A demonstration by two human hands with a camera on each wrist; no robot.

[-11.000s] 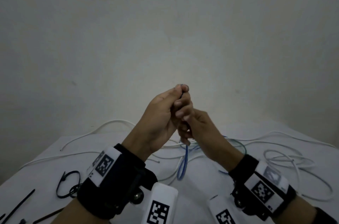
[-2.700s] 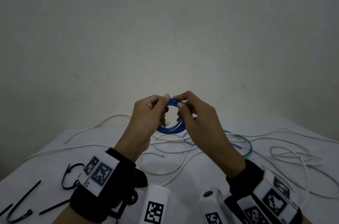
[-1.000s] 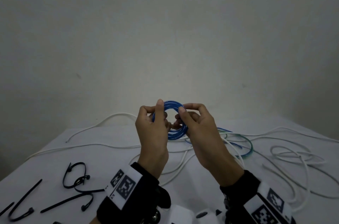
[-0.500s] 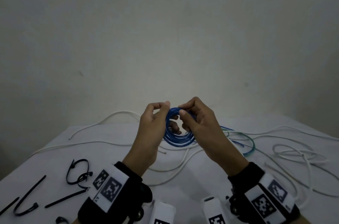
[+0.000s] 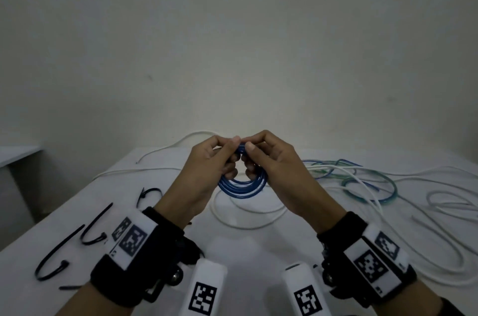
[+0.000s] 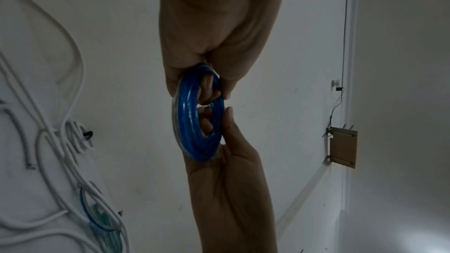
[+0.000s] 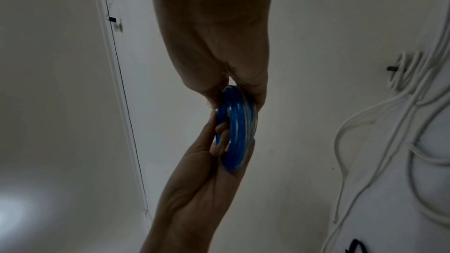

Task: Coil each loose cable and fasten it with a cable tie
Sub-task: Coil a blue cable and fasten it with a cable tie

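Observation:
A blue cable (image 5: 241, 187) is wound into a small ring of several turns and held up above the white table (image 5: 258, 246). My left hand (image 5: 230, 152) pinches the ring's upper left side, thumb on top. My right hand (image 5: 252, 158) pinches the upper right side, with fingers through the ring. The left wrist view shows the blue ring (image 6: 197, 114) edge-on between both hands, and so does the right wrist view (image 7: 236, 128). Black cable ties (image 5: 95, 225) lie loose on the table at the left. No tie is on the ring.
Loose white cables (image 5: 248, 222) sprawl under and to the right of my hands. A tangle of teal and blue cable (image 5: 370, 186) lies at the right. More black ties (image 5: 55, 262) lie near the table's left edge. A plain wall stands behind the table.
Eleven seconds ago the blue cable hung as a long loop from my hands; now it is a tight ring. Over the last second my fingers shifted round its top.

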